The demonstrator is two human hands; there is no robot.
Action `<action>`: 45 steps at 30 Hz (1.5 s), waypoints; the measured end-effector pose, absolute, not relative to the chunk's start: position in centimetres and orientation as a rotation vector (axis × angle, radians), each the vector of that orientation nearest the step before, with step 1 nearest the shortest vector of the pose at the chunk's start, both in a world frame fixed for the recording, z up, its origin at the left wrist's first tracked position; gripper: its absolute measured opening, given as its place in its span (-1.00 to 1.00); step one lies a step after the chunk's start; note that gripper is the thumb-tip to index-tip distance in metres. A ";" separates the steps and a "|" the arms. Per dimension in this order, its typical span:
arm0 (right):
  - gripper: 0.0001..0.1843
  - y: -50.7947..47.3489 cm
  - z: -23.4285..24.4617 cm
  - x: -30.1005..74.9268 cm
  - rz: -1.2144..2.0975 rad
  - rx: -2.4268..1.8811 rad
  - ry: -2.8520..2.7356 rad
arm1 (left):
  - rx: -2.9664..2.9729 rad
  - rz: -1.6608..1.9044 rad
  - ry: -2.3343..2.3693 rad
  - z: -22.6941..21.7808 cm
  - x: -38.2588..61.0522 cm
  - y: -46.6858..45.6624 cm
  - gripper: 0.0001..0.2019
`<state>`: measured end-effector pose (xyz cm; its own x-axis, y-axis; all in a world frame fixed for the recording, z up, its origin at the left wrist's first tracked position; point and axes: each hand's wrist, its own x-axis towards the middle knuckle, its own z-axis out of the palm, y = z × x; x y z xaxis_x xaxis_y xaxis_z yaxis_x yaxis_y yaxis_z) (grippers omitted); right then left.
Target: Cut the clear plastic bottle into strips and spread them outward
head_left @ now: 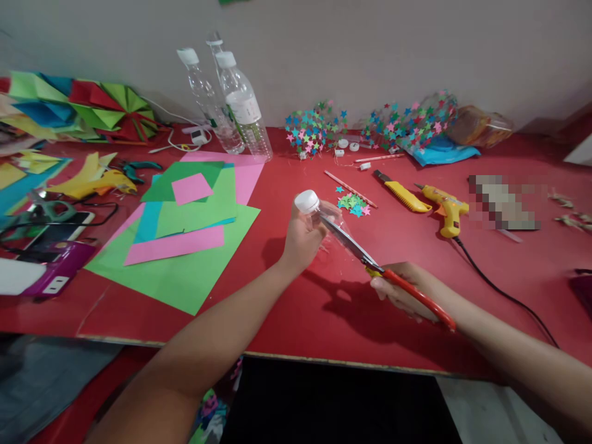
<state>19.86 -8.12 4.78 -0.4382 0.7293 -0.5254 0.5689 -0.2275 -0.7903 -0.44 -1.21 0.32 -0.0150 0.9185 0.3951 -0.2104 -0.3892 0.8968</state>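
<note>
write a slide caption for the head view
Left hand holds a capped clear bottle while right hand applies red-handled scissors to it

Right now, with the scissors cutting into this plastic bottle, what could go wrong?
1. The scissors have their blades right beside the left hand gripping the clear bottle piece; a slip on the smooth plastic could nick a finger.
2. The cut plastic edge may be sharp against that hand.
3. The cord of the glue gun trails close to the right hand; an arm could snag it.
</note>
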 end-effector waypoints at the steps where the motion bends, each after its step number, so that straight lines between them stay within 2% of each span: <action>1: -0.38 -8.1 4.7 19.8 1.745 -1.585 -1.859 | 1.336 1.559 0.816 0.4 -0.4 -1.2 -0.79; 8: -0.43 -7.9 4.4 20.0 1.691 -1.527 -1.908 | 1.331 1.560 0.789 0.1 -0.5 -1.2 -0.79; 17: -0.48 -8.2 4.8 19.6 1.641 -1.674 -1.859 | 1.333 1.553 0.833 0.0 -0.5 -1.2 -0.80; 23: -0.49 -7.8 4.3 19.5 1.706 -1.667 -1.848 | 1.245 1.522 0.828 -0.4 -0.3 -0.9 -0.81; 29: -0.50 -7.4 4.1 20.4 1.717 -1.579 -1.894 | 1.072 1.518 0.803 -0.7 -0.1 -0.8 -0.63; 33: -0.50 -7.3 4.1 20.6 1.725 -1.556 -1.951 | 0.870 1.605 0.932 -1.2 -1.1 0.3 -0.72; 36: -0.47 -7.2 4.0 20.4 1.585 -1.612 -1.975 | 0.759 1.571 0.975 -1.4 -1.8 1.1 -0.74; 41: -0.40 -6.5 3.0 20.5 1.097 -1.717 -2.146 | 0.740 1.422 0.851 -1.1 -1.4 0.4 -0.61; 45: -0.41 -6.3 2.5 20.8 1.017 -1.727 -2.222 | 0.736 1.382 0.777 -0.8 -0.9 -0.3 -0.55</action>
<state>20.76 -6.30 2.50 -0.3263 0.9030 -0.2794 0.8017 0.1078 -0.5879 -0.93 -0.27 -0.78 0.0322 0.9985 -0.0453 -0.5581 0.0556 0.8279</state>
